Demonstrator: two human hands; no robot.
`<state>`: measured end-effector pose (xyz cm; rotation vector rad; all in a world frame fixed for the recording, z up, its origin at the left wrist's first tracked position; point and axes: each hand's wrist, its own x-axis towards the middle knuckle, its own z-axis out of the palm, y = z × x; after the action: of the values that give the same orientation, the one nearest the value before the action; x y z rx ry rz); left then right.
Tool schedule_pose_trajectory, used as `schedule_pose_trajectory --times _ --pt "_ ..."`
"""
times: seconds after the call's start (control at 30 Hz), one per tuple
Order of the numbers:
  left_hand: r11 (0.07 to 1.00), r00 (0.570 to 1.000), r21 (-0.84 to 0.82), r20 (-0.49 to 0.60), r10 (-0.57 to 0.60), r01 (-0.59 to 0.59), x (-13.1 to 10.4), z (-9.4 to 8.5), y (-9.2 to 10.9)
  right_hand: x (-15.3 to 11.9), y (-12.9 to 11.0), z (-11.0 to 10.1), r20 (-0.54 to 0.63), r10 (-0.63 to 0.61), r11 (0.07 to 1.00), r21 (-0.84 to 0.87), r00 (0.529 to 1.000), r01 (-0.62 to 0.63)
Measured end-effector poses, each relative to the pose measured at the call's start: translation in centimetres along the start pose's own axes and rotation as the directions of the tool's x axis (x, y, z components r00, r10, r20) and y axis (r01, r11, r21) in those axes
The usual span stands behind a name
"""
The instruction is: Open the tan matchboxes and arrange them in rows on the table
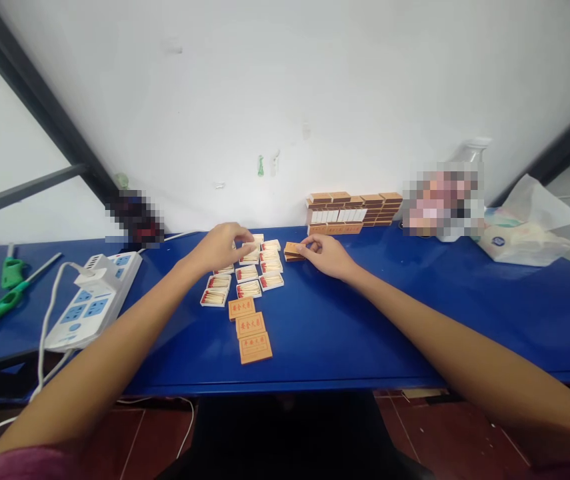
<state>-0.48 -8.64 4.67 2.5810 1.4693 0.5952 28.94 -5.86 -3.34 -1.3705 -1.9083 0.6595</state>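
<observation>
My left hand (222, 243) reaches over the open matchbox trays (249, 289), its thumb and fingers closed at a white tray in the back rows. Red-tipped matches lie in these trays, which stand in uneven columns; my hand hides some of them. To the right, my right hand (329, 255) pinches an orange matchbox (293, 249), with another orange piece beneath it, low over the blue table. Nearer me are three orange matchbox pieces with red print (251, 325), laid flat in an overlapping column.
Stacked matchboxes (355, 213) stand against the white wall. A white power strip (97, 307) with a plug and cable is on the left, beside green-handled tools (7, 300). At the right are a tissue pack (525, 237) and a blurred bottle (439, 200).
</observation>
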Motion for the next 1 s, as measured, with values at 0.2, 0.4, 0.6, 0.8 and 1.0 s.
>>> schedule_pose_trajectory --times 0.2,0.4,0.6,0.8,1.0 --pt "0.998 0.999 0.060 -0.005 -0.035 0.035 4.3 1.7 -3.9 -0.1 -0.2 -0.1 0.014 -0.039 0.999 -0.028 0.999 0.039" --pt "0.999 0.999 0.040 0.054 -0.001 -0.001 5.6 3.6 -4.6 -0.8 -0.9 -0.5 -0.054 -0.297 0.923 -0.271 0.953 0.273" --pt "0.999 0.999 0.029 0.043 0.017 -0.018 4.6 4.0 -4.2 -0.5 -0.6 -0.6 0.176 -0.481 0.804 -0.302 0.859 0.512" --pt "0.999 0.997 0.036 -0.075 0.013 -0.010 2.4 2.4 -2.8 0.0 -0.2 -0.5 0.248 -0.428 0.827 -0.280 0.869 0.487" --pt "0.996 0.996 -0.083 -0.068 -0.050 0.045 -2.2 -0.7 0.1 0.0 -0.2 -1.9 0.238 -0.451 0.816 -0.281 0.860 0.506"
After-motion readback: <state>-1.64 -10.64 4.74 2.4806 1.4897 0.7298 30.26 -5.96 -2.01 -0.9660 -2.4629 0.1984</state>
